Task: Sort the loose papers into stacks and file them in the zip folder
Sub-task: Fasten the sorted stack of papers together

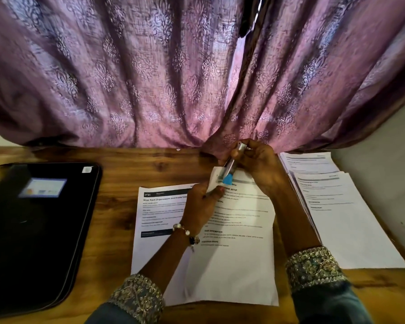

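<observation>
On the wooden bench (pixel 117 174), the left hand (pixel 202 202) pinches the top left corner of the papers (pixel 234 260) lying at the near middle, its grip grasping that lifted corner. The right hand (pixel 257 164) has its grip clenched round a stapler (pixel 232 163), whose blue tip sits on the same corner. A second stack (pixel 344 218) lies at the right, just beside the papers. The black zip folder (pixel 33 230) lies closed at the left, well apart. A purple curtain (pixel 173 66) hangs at the far edge.

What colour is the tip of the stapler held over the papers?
Blue: the stapler has a metallic silver body and a blue tip, seen in the head view.
</observation>
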